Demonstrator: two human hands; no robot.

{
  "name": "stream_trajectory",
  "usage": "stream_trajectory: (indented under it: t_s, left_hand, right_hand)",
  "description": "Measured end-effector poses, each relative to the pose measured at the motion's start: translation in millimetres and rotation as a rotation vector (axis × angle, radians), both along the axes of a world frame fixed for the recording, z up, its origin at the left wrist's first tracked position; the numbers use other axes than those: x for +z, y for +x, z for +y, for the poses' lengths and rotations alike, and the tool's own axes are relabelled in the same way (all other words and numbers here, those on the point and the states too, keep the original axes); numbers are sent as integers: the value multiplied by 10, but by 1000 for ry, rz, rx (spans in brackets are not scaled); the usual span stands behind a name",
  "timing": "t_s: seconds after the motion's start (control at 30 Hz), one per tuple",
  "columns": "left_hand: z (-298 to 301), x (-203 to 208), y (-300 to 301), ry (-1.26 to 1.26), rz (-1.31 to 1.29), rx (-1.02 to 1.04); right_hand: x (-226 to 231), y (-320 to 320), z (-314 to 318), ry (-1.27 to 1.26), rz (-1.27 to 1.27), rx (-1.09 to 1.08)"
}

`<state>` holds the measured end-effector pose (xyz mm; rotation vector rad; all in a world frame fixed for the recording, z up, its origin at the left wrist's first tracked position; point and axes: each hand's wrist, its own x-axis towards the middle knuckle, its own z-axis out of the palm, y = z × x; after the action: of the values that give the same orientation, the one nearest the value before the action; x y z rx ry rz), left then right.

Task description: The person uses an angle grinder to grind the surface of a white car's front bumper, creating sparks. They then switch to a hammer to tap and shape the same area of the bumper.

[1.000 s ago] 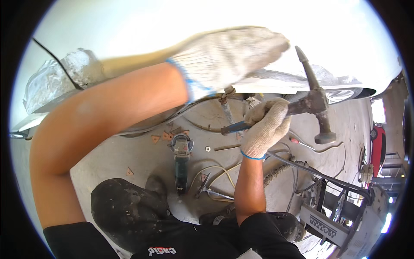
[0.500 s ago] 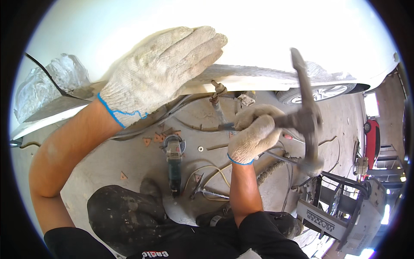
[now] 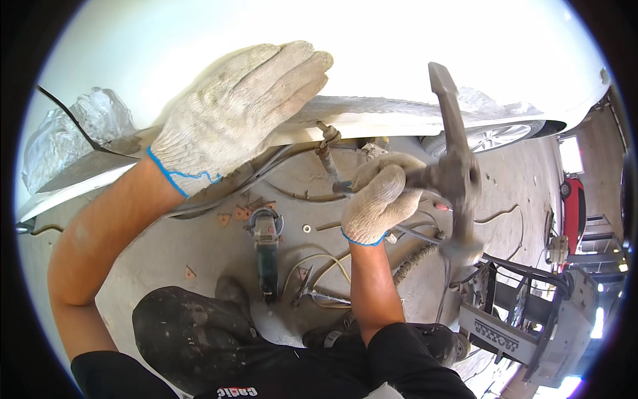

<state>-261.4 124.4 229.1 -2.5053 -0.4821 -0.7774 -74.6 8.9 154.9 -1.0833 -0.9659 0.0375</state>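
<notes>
My left hand (image 3: pixel 236 100), in a pale knitted glove with a blue-edged cuff, lies flat with fingers stretched out against the white car body panel (image 3: pixel 392 40). Gripped in my gloved right hand (image 3: pixel 379 203) is a body hammer (image 3: pixel 458 159), its head raised beside the panel. One end of the head is long and flat, the other round and blurred. Along the panel's lower edge runs a bare, sanded grey strip (image 3: pixel 379 106). A larger patch of stripped metal (image 3: pixel 73 143) shows at the far left, with a black cable across it.
On the concrete floor lie a green angle grinder (image 3: pixel 267 259), cables, a hose and several orange triangular pieces (image 3: pixel 224 219). A second hammer (image 3: pixel 304 287) rests near my feet. At the right stand a grey wheeled machine (image 3: pixel 531 326) and the car's wheel (image 3: pixel 495 136); a red car (image 3: pixel 572 213) is beyond.
The hammer and my right hand have shifted slightly left. My left hand has slid a little left along the panel, still flat.
</notes>
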Motion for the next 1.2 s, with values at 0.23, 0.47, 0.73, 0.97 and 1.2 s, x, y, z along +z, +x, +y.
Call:
stream_trajectory:
  t_s: [0.23, 0.47, 0.73, 0.97, 1.2]
  left_hand:
    - [-42, 27, 44, 31, -30, 8]
    - [-49, 85, -45, 35, 80, -51]
    - [-146, 244, -47, 49, 144, 47]
    - [3, 330, 818, 104, 165, 40]
    - [29, 242, 513, 202, 268, 161]
  right_hand:
    - [52, 30, -8, -148, -12, 36]
    - [114, -41, -21, -77, 85, 39]
    - [259, 52, -66, -109, 57, -12]
    - [464, 379, -143, 58, 517, -23]
    - [453, 614, -224, -25, 414, -71]
